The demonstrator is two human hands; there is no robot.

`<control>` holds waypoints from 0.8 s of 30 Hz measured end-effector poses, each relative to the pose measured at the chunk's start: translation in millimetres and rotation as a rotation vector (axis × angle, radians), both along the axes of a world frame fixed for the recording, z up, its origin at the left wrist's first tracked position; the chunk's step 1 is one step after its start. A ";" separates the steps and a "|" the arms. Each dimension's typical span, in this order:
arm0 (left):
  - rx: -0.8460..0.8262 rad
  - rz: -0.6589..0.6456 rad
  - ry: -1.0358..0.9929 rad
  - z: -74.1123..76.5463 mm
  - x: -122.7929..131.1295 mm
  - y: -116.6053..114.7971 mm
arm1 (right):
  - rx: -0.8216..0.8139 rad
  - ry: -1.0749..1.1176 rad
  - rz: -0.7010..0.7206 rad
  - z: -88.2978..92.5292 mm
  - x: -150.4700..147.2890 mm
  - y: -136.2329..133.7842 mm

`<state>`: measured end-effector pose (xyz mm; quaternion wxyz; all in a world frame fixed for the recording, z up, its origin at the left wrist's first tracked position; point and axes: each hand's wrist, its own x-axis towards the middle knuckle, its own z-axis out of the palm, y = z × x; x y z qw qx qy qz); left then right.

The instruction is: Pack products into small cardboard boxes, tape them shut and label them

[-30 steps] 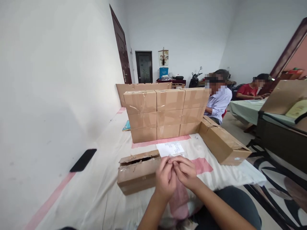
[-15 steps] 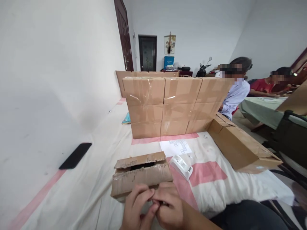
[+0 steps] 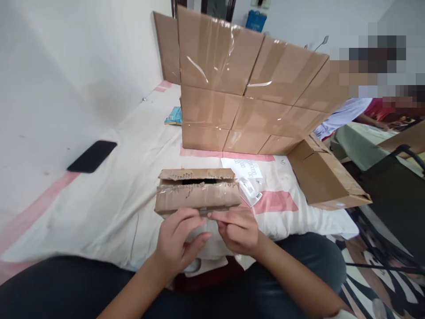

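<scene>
My left hand (image 3: 181, 237) is open in front of a worn cardboard box (image 3: 198, 199), thumb apart from its curved fingers. Facing it, my right hand (image 3: 238, 228) has its index finger stretched left and the other fingers curled in. Its fingertip almost meets the left fingers, and anything pinched there is too small to make out. The box has a narrow dark slit between ragged top flaps. Just right of it lies a white plastic tape dispenser (image 3: 249, 192). Behind that is a white paper sheet (image 3: 242, 168) with printed small outlines.
A taped cardboard wall (image 3: 212, 106) stands across the back. An open cardboard box (image 3: 327, 181) lies at the right. On the left are a black phone (image 3: 92, 156) and, farther back, a blue packet (image 3: 173, 115). Beyond the wall a person's sleeve (image 3: 348, 115) shows.
The view has tilted down, bringing the forearms and legs into sight. My hands, pressed together before, have drawn apart, and the left thumb has moved away from its fingers.
</scene>
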<state>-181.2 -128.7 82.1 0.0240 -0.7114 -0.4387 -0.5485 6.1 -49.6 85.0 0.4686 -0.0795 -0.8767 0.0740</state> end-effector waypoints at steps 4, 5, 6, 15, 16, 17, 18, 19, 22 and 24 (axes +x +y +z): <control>-0.082 -0.078 0.111 -7.0 12.0 1.2 | -0.080 -0.012 0.032 -32.6 10.4 -3.9; -0.104 -0.089 0.135 -9.0 15.5 1.9 | -0.097 -0.024 0.035 -39.1 11.4 -4.6; -0.127 -0.100 0.149 -10.9 18.7 2.6 | -0.112 -0.038 0.037 -44.0 12.0 -4.7; -0.249 -0.065 0.216 -25.8 24.6 8.2 | -0.358 0.043 0.063 -51.3 9.8 -0.2; -0.267 -0.054 0.234 -26.5 24.2 8.9 | -0.397 0.054 0.059 -52.1 8.3 -1.0; -0.279 -0.036 0.265 -26.9 23.9 9.7 | -0.433 0.065 0.052 -53.3 6.7 -1.9; -0.284 -0.011 0.309 -27.0 23.8 10.4 | -0.463 0.075 0.044 -54.8 5.4 -2.5; -0.282 0.019 0.355 -26.8 23.7 11.2 | -0.486 0.080 0.039 -56.5 4.4 -2.8; -0.264 0.094 0.474 -26.3 24.0 12.9 | -0.520 0.057 0.042 -62.8 3.9 -1.5; -0.271 0.113 0.512 -26.9 23.9 13.5 | -0.523 0.045 0.046 -66.9 4.9 0.4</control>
